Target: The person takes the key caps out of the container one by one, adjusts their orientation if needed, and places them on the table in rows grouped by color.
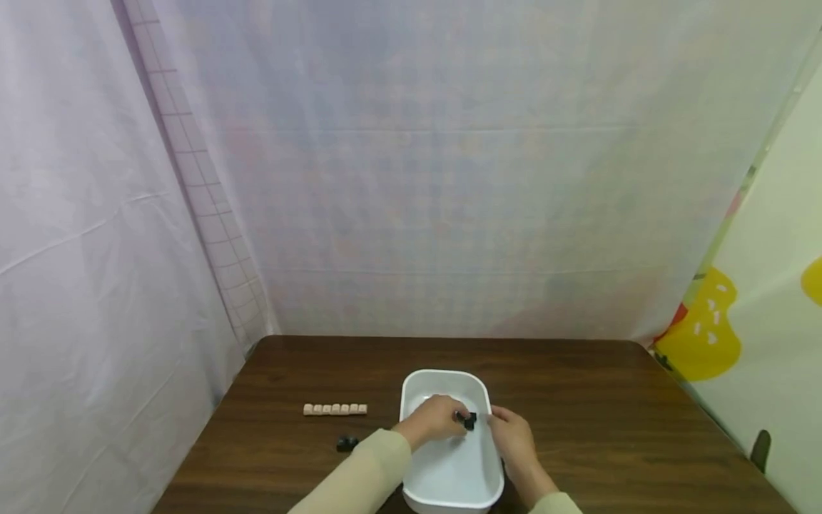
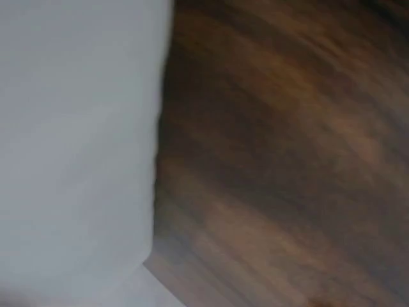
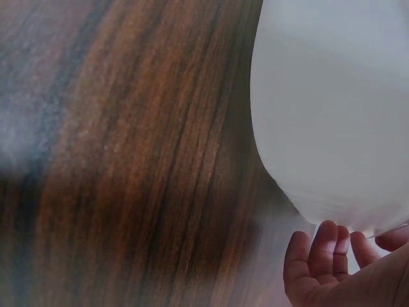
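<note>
Pale sleeves (image 1: 366,467) come in from the bottom edge of the head view, the left one crossing the brown table (image 1: 597,407) to a white tub (image 1: 449,475). Inside the tub's outline, over its floor, the left hand (image 1: 433,420) has its fingers bent round a small black piece (image 1: 469,421), which sticks out past the fingertips on the right; whether it is one piece or two pressed together I cannot tell. The right hand (image 1: 516,442) is at the tub's right long side, its thumb and forefinger closed on the rim.

Only the head view shows the black piece, the row of seven cream blocks (image 1: 335,410) to the left of the tub, and another black piece (image 1: 347,444) lying nearer the person, just beside the left sleeve. Behind the table hangs a whitish curtain (image 1: 437,178).

From the right wrist come the outer wall of the tub and the undersides of the right hand's fingers (image 3: 324,246), partly bent and a little spread below that wall. The left wrist view is blurred: a white surface, seemingly the tub's side, fills the left, with wood grain beside it.
</note>
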Action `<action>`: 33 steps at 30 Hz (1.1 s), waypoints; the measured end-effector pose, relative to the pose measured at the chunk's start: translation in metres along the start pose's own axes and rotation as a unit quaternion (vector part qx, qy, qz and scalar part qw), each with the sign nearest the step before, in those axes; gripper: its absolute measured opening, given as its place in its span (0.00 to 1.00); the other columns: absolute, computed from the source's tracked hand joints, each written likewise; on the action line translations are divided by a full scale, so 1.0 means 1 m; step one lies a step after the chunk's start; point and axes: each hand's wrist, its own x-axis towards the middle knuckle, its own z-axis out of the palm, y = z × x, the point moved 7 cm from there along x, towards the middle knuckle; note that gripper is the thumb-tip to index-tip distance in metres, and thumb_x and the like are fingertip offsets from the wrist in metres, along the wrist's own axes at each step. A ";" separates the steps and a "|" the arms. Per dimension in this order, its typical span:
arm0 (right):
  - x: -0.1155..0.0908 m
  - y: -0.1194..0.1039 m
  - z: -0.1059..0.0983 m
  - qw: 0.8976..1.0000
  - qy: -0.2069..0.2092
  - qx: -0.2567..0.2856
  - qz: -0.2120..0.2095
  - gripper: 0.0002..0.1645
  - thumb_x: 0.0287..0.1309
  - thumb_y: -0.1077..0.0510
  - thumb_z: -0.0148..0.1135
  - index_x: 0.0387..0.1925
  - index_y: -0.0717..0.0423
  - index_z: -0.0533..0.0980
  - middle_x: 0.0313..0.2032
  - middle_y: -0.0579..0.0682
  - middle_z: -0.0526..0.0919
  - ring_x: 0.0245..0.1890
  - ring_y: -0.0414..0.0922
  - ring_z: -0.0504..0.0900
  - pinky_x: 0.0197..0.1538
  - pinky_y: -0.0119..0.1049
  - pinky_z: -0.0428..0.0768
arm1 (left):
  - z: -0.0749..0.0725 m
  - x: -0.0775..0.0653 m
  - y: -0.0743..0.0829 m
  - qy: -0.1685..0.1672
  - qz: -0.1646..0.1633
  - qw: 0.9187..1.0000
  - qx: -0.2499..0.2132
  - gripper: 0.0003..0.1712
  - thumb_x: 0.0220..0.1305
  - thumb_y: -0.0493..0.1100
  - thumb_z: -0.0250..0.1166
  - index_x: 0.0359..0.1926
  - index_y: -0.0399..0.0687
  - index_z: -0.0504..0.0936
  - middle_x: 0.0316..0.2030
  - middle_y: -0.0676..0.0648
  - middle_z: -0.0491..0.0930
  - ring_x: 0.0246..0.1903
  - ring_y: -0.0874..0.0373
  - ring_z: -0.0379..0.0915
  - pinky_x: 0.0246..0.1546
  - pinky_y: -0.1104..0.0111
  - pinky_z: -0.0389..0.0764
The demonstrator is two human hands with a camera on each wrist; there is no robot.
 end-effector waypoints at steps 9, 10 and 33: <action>0.000 0.002 0.001 1.000 -0.001 -0.010 0.024 0.25 0.64 0.61 0.53 0.59 0.74 0.72 0.49 0.71 0.79 0.44 0.60 0.82 0.43 0.47 0.81 | 0.001 -0.003 -0.006 0.015 -0.020 0.999 0.022 0.13 0.49 0.44 0.76 0.37 0.48 0.88 0.24 0.59 0.80 0.26 0.69 0.70 0.33 0.76 0.72; 0.000 0.002 0.001 1.000 0.000 -0.009 0.024 0.25 0.64 0.61 0.54 0.58 0.74 0.72 0.49 0.71 0.79 0.44 0.59 0.82 0.42 0.46 0.81 | 0.001 -0.003 -0.006 0.015 -0.020 0.999 0.025 0.13 0.49 0.44 0.76 0.37 0.48 0.88 0.24 0.59 0.80 0.26 0.68 0.70 0.33 0.76 0.72; -0.001 0.000 0.001 1.000 -0.001 0.000 0.007 0.25 0.64 0.62 0.53 0.58 0.77 0.71 0.46 0.72 0.80 0.42 0.59 0.82 0.44 0.49 0.80 | -0.019 -0.005 -0.001 0.059 -0.032 0.992 -0.105 0.11 0.43 0.26 0.68 0.31 0.40 0.83 0.11 0.58 0.72 0.11 0.71 0.65 0.15 0.78 0.68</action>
